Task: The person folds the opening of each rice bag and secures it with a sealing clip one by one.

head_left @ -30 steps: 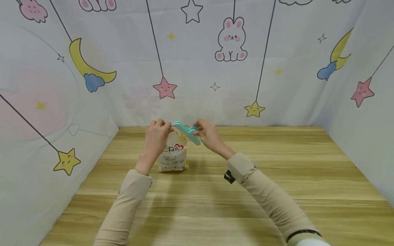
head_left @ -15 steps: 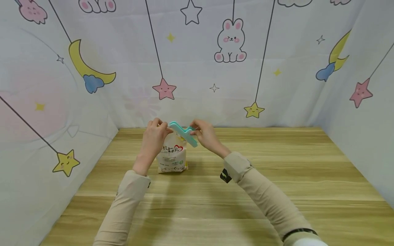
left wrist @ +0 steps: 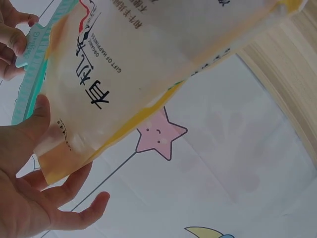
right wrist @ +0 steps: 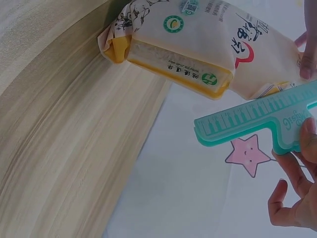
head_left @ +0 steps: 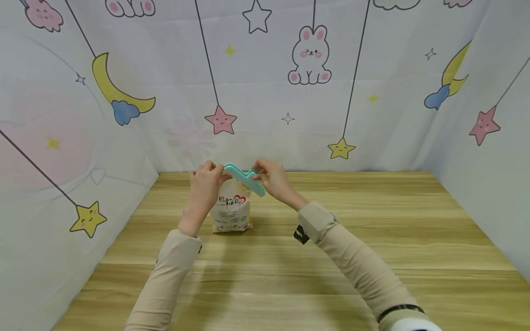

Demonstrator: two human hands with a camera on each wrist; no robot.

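Observation:
A cream-coloured printed bag [head_left: 229,216] with a red heart and yellow side seams stands upright on the table. At its top left corner my left hand [head_left: 204,186] pinches the bag between thumb and fingers. My right hand [head_left: 275,181] holds a turquoise bag clip [head_left: 246,180] by its handles, thumb on one side and fingers on the other. Slanting down to the right, the clip lies across the bag's top. The left wrist view has the clip [left wrist: 34,74] along the bag's top edge [left wrist: 49,144]; how far the bag sits between its jaws I cannot tell.
The wood-grain table [head_left: 331,257] stretches to both sides and toward me. Behind it hangs a white cloth wall [head_left: 265,82] printed with stars, moons and a rabbit, continuing along the left and right sides. A dark strap piece [head_left: 301,235] hangs by the right cuff.
My right hand and the clip have shifted slightly left, bringing the clip's upper end closer to my left hand's fingers. The bag stands in the same spot.

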